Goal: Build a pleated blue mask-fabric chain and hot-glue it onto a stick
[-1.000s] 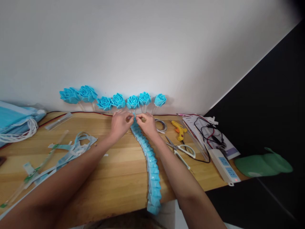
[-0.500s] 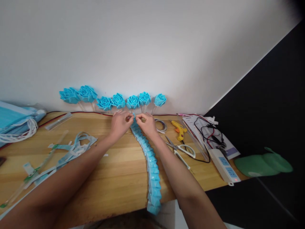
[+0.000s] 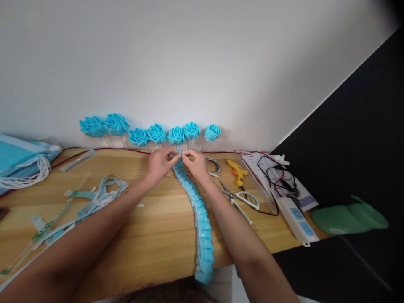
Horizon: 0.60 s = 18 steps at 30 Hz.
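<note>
Across the wooden tabletop (image 3: 151, 235), from the near edge up toward the wall: a long pleated blue strip (image 3: 202, 223), gently curved, near end hanging just over the table edge. Against the wall behind it, 7 blue fabric roses (image 3: 157, 133) in a row.

At the strip's far end, left hand (image 3: 159, 165) and right hand (image 3: 198, 165), thumb and forefinger of each closed narrow on the topmost pleat, fingertips almost touching. By the look of it, a folding step at the very tip, well along given the length already pleated. Calls next for a small, firm crease held from both sides, lest the last pleat spring open.

Just right of the right forearm, white-handled scissors (image 3: 240, 200); beyond, a yellow glue gun (image 3: 236, 170).
</note>
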{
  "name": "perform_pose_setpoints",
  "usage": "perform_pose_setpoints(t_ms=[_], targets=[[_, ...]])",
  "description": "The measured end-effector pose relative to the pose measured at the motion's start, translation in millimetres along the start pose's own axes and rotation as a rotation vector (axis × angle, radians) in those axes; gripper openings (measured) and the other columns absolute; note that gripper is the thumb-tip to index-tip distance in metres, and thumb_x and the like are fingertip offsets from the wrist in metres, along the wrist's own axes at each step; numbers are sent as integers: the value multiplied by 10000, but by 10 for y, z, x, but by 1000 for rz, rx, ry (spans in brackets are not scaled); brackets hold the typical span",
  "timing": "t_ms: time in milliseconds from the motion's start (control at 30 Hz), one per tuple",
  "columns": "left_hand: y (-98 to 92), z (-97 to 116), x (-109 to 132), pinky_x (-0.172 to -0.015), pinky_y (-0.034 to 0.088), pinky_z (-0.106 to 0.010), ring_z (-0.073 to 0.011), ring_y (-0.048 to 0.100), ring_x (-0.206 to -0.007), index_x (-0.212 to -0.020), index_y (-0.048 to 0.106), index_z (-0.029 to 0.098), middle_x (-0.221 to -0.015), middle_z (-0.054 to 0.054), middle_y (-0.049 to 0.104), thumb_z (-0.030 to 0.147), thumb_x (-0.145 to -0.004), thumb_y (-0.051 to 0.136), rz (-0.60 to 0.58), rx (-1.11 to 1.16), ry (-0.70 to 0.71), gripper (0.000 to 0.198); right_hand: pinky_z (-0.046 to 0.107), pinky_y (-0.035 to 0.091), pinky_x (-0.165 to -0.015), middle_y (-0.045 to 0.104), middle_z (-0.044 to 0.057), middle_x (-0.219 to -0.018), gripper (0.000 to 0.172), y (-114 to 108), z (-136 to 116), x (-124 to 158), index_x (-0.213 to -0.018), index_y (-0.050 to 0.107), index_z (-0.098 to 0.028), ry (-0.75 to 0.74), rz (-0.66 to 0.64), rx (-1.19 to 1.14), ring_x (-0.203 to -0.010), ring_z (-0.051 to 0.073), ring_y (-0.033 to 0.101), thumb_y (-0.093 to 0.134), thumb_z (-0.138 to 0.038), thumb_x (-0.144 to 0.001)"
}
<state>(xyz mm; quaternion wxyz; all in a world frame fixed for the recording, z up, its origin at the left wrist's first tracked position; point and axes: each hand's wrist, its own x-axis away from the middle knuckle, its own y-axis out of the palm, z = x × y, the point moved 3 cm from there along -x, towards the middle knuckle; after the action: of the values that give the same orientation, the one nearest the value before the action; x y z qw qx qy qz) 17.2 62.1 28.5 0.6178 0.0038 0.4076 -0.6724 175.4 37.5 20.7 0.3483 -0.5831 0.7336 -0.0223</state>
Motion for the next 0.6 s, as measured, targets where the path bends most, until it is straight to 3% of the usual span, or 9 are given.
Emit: perform_pose_setpoints(t_ms=[300, 600], targets=[[-16, -8, 5, -630, 347, -284, -176, 544, -671, -767, 735, 190, -681, -24, 651, 290, -797, 608, 32, 75, -33, 164, 319, 485, -869, 740, 9, -815, 142, -2, -65, 8, -790, 720, -220, -49, -11, 89, -823, 191, 648, 597, -276, -836], [53, -175, -34, -579, 397, -246, -144, 538, -606, -695, 649, 170, -652, -6, 621, 376, -739, 565, 89, 404, -211, 226, 300, 495, -815, 737, 14, -822, 173, -29, 49, -16, -798, 715, -207, 60, 31, -9, -821, 196, 650, 585, -320, -817]])
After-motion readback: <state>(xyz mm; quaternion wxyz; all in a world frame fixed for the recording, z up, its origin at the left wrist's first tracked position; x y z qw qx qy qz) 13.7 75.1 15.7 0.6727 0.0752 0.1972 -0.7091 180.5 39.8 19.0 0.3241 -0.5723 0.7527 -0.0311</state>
